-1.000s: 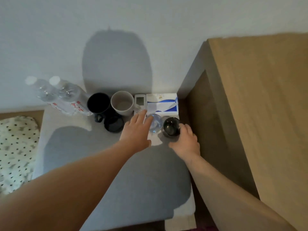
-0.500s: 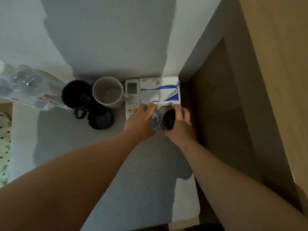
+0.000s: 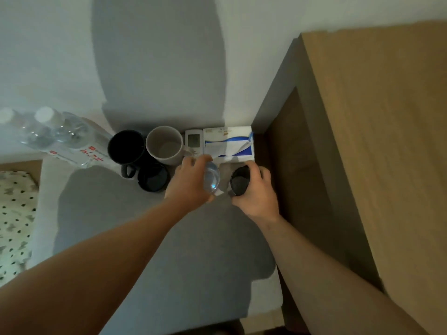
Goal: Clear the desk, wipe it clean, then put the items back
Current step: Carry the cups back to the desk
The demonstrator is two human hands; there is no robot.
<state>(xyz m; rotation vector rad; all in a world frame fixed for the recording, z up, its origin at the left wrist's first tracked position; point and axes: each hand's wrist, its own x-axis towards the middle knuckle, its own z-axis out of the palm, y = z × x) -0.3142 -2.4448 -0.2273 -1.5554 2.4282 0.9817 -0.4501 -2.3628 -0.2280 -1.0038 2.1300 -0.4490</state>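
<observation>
our left hand [image 3: 191, 182] wraps the clear glass [image 3: 211, 176], our right hand [image 3: 256, 189] the dark cup [image 3: 239, 180]; both probably light, slippery, so we grip their sides.

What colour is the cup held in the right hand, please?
Black; the small cup shows best in the head view.

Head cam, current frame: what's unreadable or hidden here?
- Remote: lower half covered by the left hand; screen text too small.
- Clear glass: base hidden by that hand; contents unclear.
- Dark cup: side wrapped by the right hand; interior too dark.
- Far-left bottle: cut off by the frame edge, blurred.
- Tissue box: print too small.
</observation>
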